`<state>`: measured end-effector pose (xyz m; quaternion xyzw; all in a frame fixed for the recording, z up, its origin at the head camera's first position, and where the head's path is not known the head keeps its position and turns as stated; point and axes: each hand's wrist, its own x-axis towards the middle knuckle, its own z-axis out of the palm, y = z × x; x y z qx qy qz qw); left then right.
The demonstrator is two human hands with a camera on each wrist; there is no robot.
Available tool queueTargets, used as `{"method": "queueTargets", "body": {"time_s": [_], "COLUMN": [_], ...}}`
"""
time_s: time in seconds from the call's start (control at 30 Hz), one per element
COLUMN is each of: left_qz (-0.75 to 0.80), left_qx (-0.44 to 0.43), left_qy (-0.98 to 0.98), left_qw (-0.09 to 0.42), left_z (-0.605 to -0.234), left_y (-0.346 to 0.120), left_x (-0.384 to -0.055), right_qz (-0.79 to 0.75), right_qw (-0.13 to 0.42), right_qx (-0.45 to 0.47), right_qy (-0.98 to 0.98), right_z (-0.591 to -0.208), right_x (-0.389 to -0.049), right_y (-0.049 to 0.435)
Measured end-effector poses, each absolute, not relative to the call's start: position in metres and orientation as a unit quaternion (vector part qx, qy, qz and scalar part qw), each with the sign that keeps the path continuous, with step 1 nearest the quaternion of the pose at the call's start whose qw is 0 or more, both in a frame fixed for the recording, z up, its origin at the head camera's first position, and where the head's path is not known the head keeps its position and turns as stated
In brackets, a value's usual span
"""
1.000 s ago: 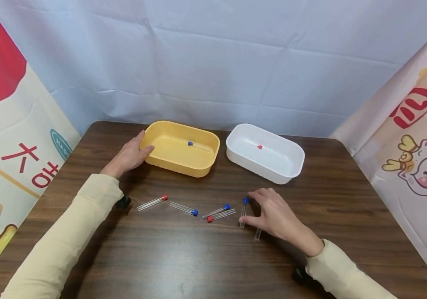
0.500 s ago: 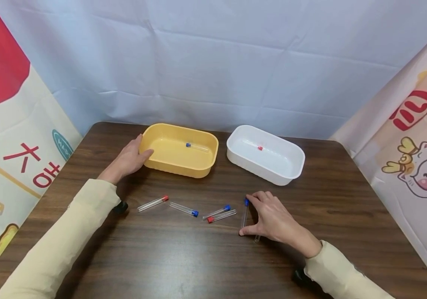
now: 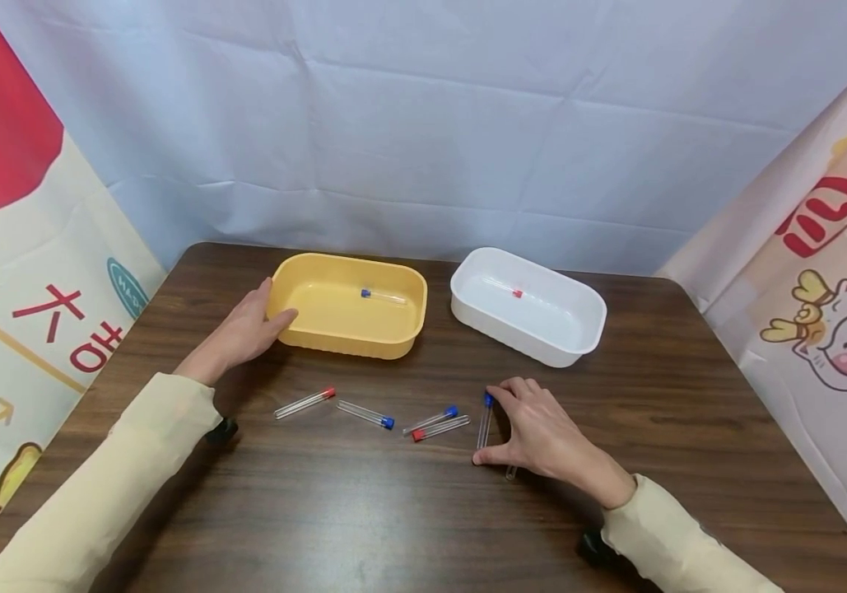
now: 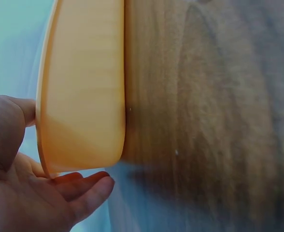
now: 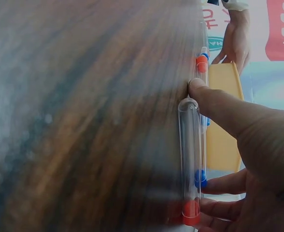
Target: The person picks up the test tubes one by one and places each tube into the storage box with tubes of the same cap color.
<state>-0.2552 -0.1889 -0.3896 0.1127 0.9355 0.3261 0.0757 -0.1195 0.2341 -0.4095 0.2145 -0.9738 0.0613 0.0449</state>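
At the back left, my left hand (image 3: 241, 329) grips the near-left end of a yellow plastic basin (image 3: 349, 342), thumb over the rim and fingers along the outside, as the left wrist view shows. My right hand (image 3: 542, 428) holds a clear test tube with a blue cap (image 3: 486, 422) lengthwise, thumb at the rounded end and a fingertip at the cap. Partly hidden under that hand lies a red-capped test tube (image 5: 189, 145), nearest the camera in the right wrist view. Inside the yellow basin lies one blue-capped tube (image 3: 386, 297).
A white basin (image 3: 519, 329) with a red-capped tube (image 3: 517, 293) stands right of the yellow one. Across the table's middle lie a red-capped tube (image 3: 304, 403), a blue-capped tube (image 3: 364, 413), and a crossing blue-capped (image 3: 423, 422) and red-capped pair (image 3: 444, 428). A curtain hangs behind.
My left hand has drawn the yellow basin slightly left and toward me. My right thumb has come down to the rounded end of the blue-capped tube, and the fingertip to its cap.
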Motion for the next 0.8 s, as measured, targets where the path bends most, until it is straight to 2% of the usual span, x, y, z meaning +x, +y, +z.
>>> {"method": "queueTargets", "body": {"time_s": [0.43, 0.8], "left_qz": [0.334, 0.328], "left_qx": [0.113, 0.123], "left_qy": [0.932, 0.935], "left_qw": [0.079, 0.062], "left_z": [-0.388, -0.389], "left_y": [-0.197, -0.2], "left_x": [-0.226, -0.211], "right_qz": [0.067, 0.069], "right_qw": [0.035, 0.033], "right_qx": [0.208, 0.208], "right_qy": [-0.975, -0.975], "right_z": [-0.407, -0.407], "right_x": [-0.12, -0.12], "right_y": [0.234, 0.234]}}
